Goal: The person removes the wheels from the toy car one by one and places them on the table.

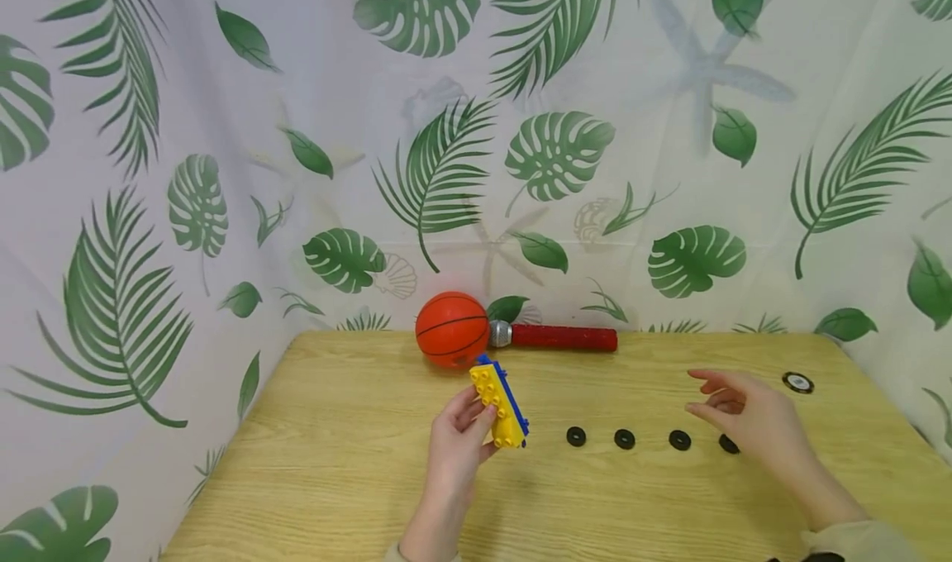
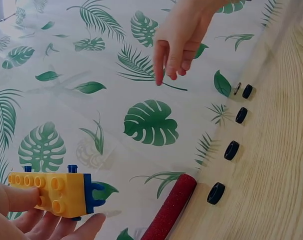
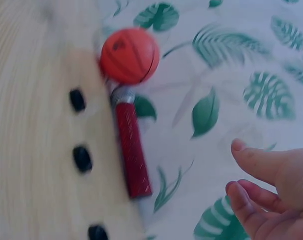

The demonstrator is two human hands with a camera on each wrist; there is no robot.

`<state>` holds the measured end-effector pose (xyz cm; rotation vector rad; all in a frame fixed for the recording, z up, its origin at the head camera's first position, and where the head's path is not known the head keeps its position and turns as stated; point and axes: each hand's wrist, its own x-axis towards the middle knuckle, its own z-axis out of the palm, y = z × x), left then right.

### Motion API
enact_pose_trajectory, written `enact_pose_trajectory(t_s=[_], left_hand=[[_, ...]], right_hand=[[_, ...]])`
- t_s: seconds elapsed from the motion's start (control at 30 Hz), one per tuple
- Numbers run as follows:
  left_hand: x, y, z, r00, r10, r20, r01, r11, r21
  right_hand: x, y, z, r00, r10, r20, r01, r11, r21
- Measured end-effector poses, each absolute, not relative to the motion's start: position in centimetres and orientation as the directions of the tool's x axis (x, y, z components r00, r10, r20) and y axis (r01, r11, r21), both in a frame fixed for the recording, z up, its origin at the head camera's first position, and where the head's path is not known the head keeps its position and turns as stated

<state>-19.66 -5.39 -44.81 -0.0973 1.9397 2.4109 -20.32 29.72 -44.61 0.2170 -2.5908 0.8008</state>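
Note:
My left hand grips a yellow toy building brick with round studs, fixed to a blue base that has small pegs along its sides. In the left wrist view the thumb presses on the studs of the yellow brick, and the fingers pass beneath. Several small black toy tyres lie in a row on the table, among them one tyre nearest the brick and another tyre farther right. Above the right end of that row hovers my right hand, thumb and fingers apart, holding nothing; it partly covers the last tyre.
An orange-red toy basketball stands at the table's back edge, beside a red microphone with a silver head. A black-and-white round disc lies at the right on the wooden table. Behind hangs a leaf-printed cloth.

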Motion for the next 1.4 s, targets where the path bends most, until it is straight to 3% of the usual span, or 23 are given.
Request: enact_pose_trajectory(t_s=[0.57, 0.97, 1.4], left_hand=[[-19.3, -5.0, -44.6, -0.991, 0.115, -0.064, -0.085, -0.185, 0.979], [-19.2, -4.3, -44.2, -0.978, 0.18, -0.107, -0.129, -0.111, 0.985], [-19.1, -3.8, -43.7, -0.97, 0.22, -0.104, -0.137, -0.141, 0.981]], right_hand=[[-17.9, 22.0, -41.1, -0.822, -0.138, 0.552, -0.547, 0.459, -0.7], [-17.9, 19.4, -40.2, -0.828, -0.204, 0.523, -0.557, 0.403, -0.726], [-18.6, 16.9, -39.3, -0.834, -0.274, 0.479, -0.551, 0.365, -0.751]])
